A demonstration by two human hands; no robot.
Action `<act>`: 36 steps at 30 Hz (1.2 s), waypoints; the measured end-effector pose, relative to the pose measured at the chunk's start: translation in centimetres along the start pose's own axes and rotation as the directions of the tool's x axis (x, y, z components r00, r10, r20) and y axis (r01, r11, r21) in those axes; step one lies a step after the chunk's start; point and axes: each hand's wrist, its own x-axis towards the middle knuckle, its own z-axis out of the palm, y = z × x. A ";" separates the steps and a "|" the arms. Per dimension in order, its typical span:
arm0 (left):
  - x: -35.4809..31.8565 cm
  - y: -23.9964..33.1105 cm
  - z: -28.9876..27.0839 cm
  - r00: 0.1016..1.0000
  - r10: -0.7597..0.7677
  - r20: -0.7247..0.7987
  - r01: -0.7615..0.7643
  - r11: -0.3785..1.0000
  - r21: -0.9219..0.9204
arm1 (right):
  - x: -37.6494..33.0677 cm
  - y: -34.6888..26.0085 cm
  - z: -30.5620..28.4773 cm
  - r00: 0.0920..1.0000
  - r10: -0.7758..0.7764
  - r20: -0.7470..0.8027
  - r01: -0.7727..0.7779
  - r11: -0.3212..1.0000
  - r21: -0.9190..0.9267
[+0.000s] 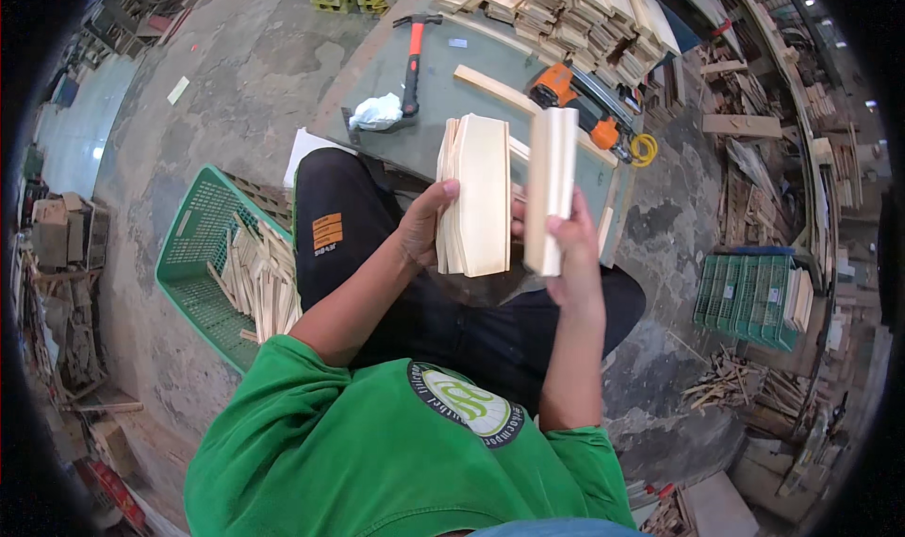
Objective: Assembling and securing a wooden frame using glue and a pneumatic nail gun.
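Note:
My left hand [426, 224] grips a stack of thin pale wooden slats [476, 196], held upright in front of me. My right hand [568, 245] holds a second, narrower bundle of slats [551, 183] just to the right of the first; the two bundles are slightly apart. Both are held above my lap, in front of a low grey-green worktable [443, 132].
On the table lie an orange-handled hammer [412, 56], a white rag [377, 111], an orange nail gun [570, 99] and a long wood strip [495, 89], with stacked wood pieces [575, 9] at its far edge. A green basket [203, 264] of slats stands at my left. Green crates [745, 297] sit at right.

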 end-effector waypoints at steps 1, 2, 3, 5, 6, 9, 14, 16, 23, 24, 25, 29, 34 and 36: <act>0.2 0.0 -0.3 0.999 -0.009 0.034 0.009 1.000 -0.020 | 0.8 -0.3 -1.1 0.998 -0.048 -0.052 0.040 0.988 -0.147; 0.2 0.2 0.4 0.999 -0.009 0.035 0.010 1.000 -0.020 | 1.9 -0.3 -2.6 0.990 -0.105 -0.098 0.072 0.953 -0.293; 0.0 0.9 1.4 0.999 0.003 0.053 -0.003 1.000 0.011 | 3.2 0.2 -4.0 0.990 -0.105 -0.091 0.074 0.954 -0.292; -0.2 1.5 1.7 0.997 0.033 0.069 -0.036 0.998 0.042 | 5.8 1.4 -6.0 0.946 -0.312 -0.087 0.053 0.414 -0.909; -0.2 1.4 1.0 0.999 0.033 0.036 -0.035 0.998 0.058 | 6.4 2.0 -6.8 0.947 -0.312 -0.072 0.065 0.409 -0.910; 0.1 1.9 0.8 0.995 0.098 -0.017 -0.095 0.986 0.138 | 7.6 3.6 -8.2 0.959 -0.281 -0.035 -0.014 0.075 -0.997; 1.0 3.1 1.7 0.947 0.269 -0.174 -0.211 0.932 0.296 | 5.9 3.8 -3.4 0.886 -0.455 0.085 0.244 0.303 -0.921; 2.2 3.4 1.3 0.929 0.303 -0.211 -0.238 0.929 0.283 | 4.1 3.1 0.8 0.933 -0.302 0.194 0.344 0.594 -0.727; 7.2 6.3 1.0 0.795 0.577 -0.188 -0.401 0.732 0.551 | 7.7 0.8 6.3 0.926 -0.289 0.244 0.321 0.259 -0.911; 7.7 7.4 1.1 0.797 0.578 -0.175 -0.406 0.728 0.553 | 9.1 0.6 6.0 0.922 -0.301 0.243 0.323 0.256 -0.911; 7.9 8.5 0.9 0.828 0.521 -0.208 -0.327 0.749 0.577 | 10.4 0.6 5.5 0.945 -0.281 0.167 0.306 0.576 -0.758; 11.8 11.6 -0.2 0.880 0.434 -0.196 -0.232 0.751 0.619 | 14.0 -0.6 5.5 0.980 -0.196 0.048 0.195 0.859 -0.474; 23.7 18.0 -4.5 0.797 0.562 -0.222 -0.157 0.548 0.822 | 13.9 -1.9 2.9 0.954 -0.297 0.041 0.284 0.851 -0.441; 29.4 21.2 -5.9 0.784 0.580 -0.220 -0.035 0.396 0.917 | 12.0 -1.5 -0.4 0.978 -0.194 0.072 0.206 0.875 -0.438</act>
